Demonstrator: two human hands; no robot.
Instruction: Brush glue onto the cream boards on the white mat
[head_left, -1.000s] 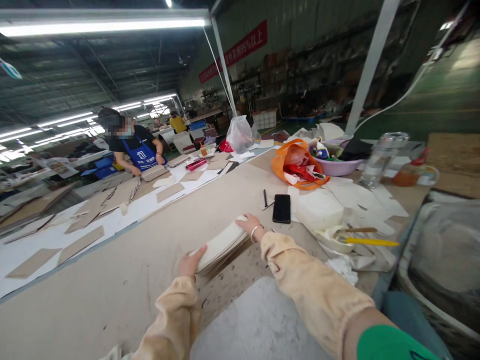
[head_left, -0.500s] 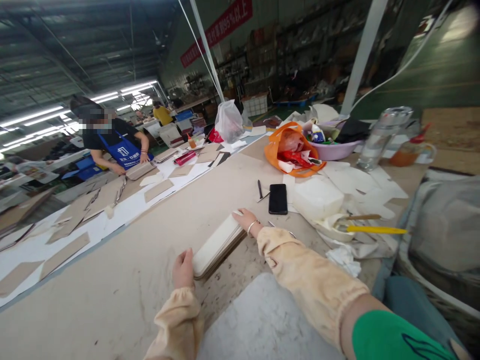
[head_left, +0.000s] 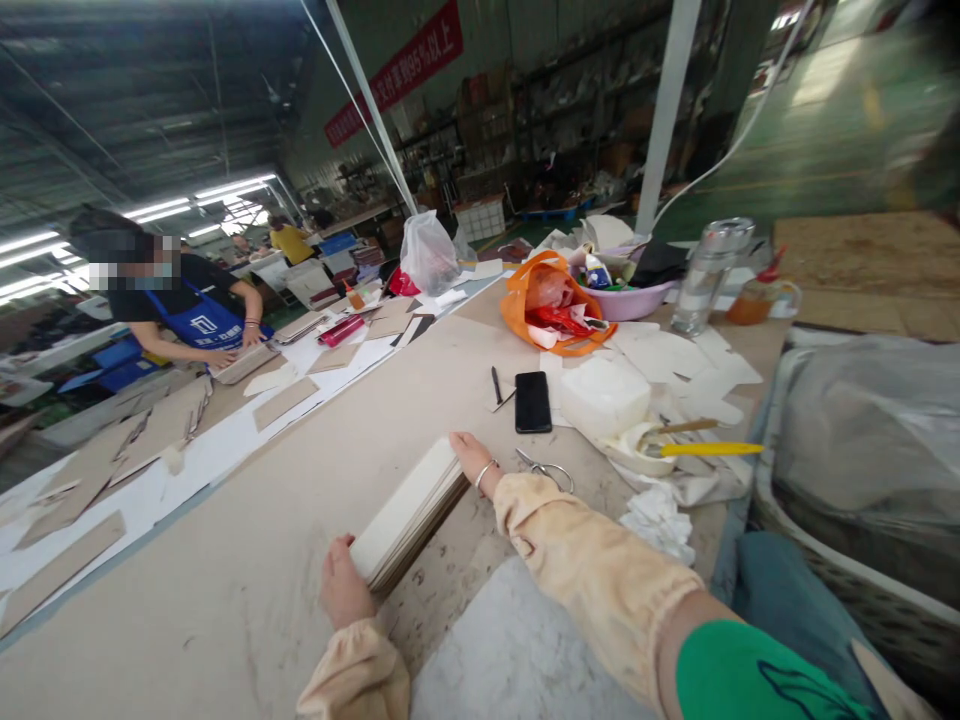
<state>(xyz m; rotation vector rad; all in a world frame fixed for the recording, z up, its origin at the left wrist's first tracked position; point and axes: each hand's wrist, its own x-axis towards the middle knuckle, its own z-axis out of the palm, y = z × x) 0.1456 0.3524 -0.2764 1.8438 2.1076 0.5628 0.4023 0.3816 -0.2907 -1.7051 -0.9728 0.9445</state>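
Between my two hands, a stack of long pale card strips [head_left: 405,506] lies slantwise, its layered brown edges facing me. My left hand [head_left: 345,586] grips the near left end, fingers bent against it. At the far right end my right hand [head_left: 472,458] holds the stack, with the thumb side towards the top sheet; a bracelet circles that wrist. Part of the fingers on both hands is hidden behind the stack. A pair of scissors [head_left: 551,470] rests just right of my right wrist, and a black phone [head_left: 533,402] lies beyond it.
Behind the phone stand an orange bag [head_left: 517,310], a lilac basin [head_left: 637,302] and a glass bottle [head_left: 697,290]. A yellow-handled brush [head_left: 712,449] lies across a glue dish. A lined bin [head_left: 862,450] is at right. Across the table, a co-worker [head_left: 191,310] handles card pieces.
The view has swung right, so things sit further left. The strips in the stack look more evenly lined up, and both hands are still at its ends. The scissors show more fully.
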